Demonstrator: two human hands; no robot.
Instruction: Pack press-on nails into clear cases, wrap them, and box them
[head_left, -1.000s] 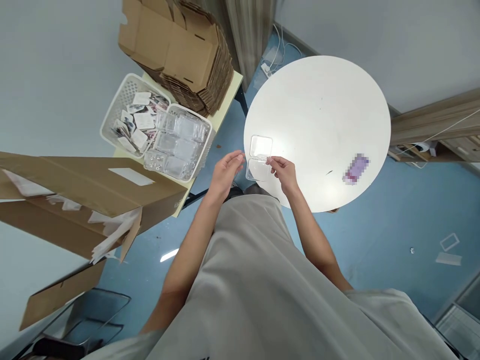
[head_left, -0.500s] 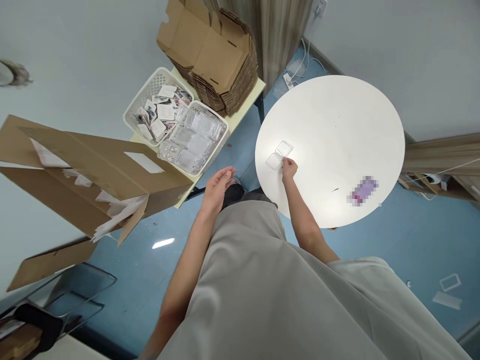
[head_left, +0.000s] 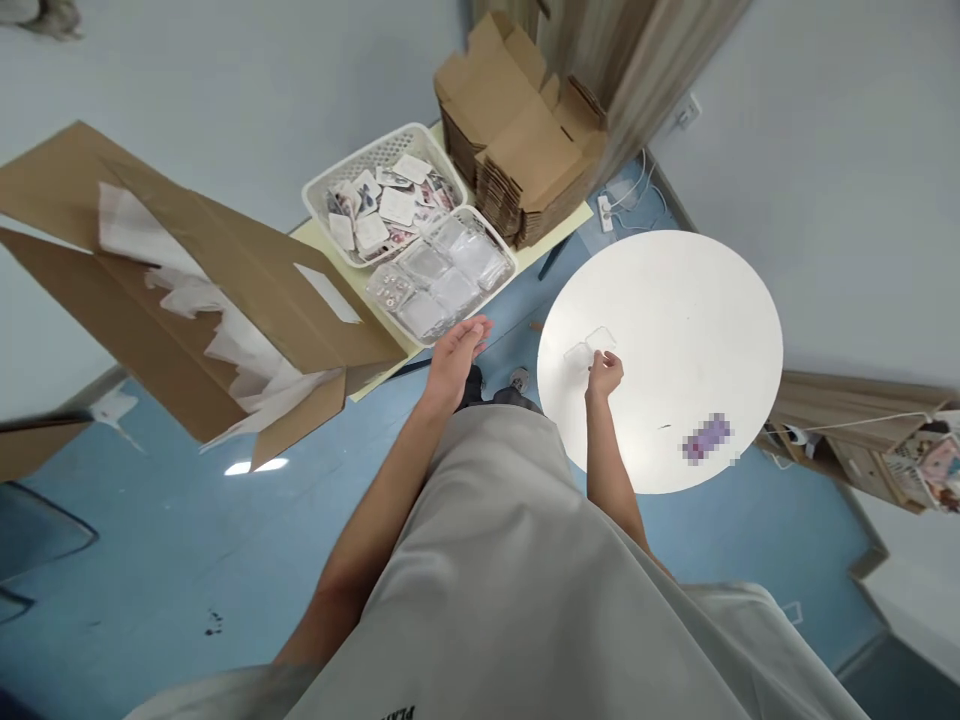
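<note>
A small clear plastic case (head_left: 601, 338), opened flat into two halves, is on the left part of the white round table (head_left: 675, 290). My right hand (head_left: 605, 374) is at its near edge, thumb and fingers drawn together on the rim. My left hand (head_left: 453, 364) hangs in the air just in front of a white basket (head_left: 504, 287) of clear plastic cases (head_left: 454, 287). Its fingers are loosely bent and nothing shows in them.
A second white basket (head_left: 315, 203) holds many small printed cards (head_left: 397, 206). Flattened cardboard boxes (head_left: 536, 130) are stacked behind it on the yellow table (head_left: 315, 240). A large open carton (head_left: 300, 345) stands at left. A blurred purple item (head_left: 706, 438) lies on the round table.
The view has turned, so the baskets, carton and round table sit differently in it. My left hand is now closer to the case basket. My right hand stays by the clear case.
</note>
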